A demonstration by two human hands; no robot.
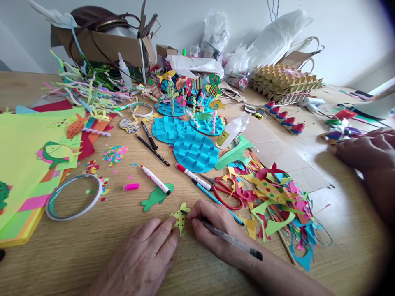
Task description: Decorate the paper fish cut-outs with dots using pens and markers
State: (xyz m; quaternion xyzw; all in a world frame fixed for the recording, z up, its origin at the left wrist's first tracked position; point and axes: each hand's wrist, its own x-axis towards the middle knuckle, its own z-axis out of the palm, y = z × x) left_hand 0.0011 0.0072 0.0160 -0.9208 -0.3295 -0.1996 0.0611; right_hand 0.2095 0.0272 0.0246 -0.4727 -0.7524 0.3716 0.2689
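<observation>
pen point(230, 239) in right hand point(212, 230) – tip up-left on yellow fish point(180, 218) – barrel down-right.

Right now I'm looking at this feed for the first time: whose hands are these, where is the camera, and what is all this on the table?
There is one picture, taken by a camera worn on a person's head, looking forward and down. The two bare hands at the bottom are that person's own. The left hand presses down a small yellow paper fish on the wooden table. The right hand holds a clear pen with its tip at the fish. The hand at the right edge belongs to another person.

Nearby lie a green paper fish, markers, red scissors, a tape ring, a glue bottle, blue woven paper rounds, coloured paper sheets and a pile of paper scraps.
</observation>
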